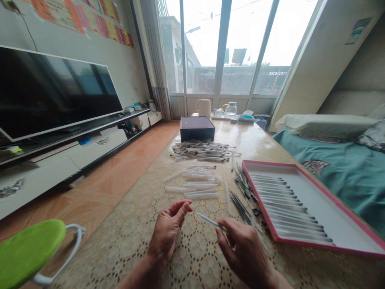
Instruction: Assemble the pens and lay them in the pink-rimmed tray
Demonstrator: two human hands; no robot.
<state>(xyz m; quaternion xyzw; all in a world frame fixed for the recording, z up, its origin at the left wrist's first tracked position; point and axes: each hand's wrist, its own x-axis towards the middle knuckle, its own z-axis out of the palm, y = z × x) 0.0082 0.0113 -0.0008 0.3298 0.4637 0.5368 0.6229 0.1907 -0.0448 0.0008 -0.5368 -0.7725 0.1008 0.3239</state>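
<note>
My right hand grips a slim whitish pen between thumb and fingers, its pointed end toward my left hand. My left hand is closed, thumb pressed to the fingertips; whatever sits in the pinch is too small to make out. Just beyond my hands lie several white translucent pen barrels. Dark thin refills and small black caps are scattered to the right. Inside a pink-rimmed tray, a row of pens with dark ends is laid side by side.
Farther along the patterned table, more pens with dark ends lie heaped before a dark blue box. A jug, a glass kettle and a tissue pack stand at the far end. A green stool is at left.
</note>
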